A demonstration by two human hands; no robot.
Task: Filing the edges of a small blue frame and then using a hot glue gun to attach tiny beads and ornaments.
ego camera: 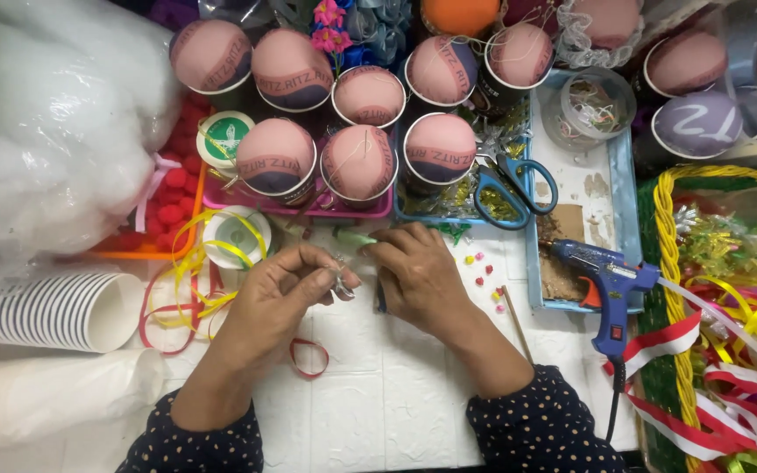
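Pinching a small silvery ornament (342,285) at mid-counter, left hand (286,293) with fingers closed on it, right hand (418,271) just beside, fingertips together on a pale green strip (357,238) and something dark beneath that cannot be made out. Judging by the far rows, well along: many paper cups topped with pink domes (359,162) standing finished in trays. Left to do, apparently: a stack of plain white cups (45,311) lying at near left, uncut yellow ribbon (194,263) and a red loop (308,357) loose on the white counter (378,403). Resting unused at right: blue scissors (514,188) and a blue glue gun (611,285).
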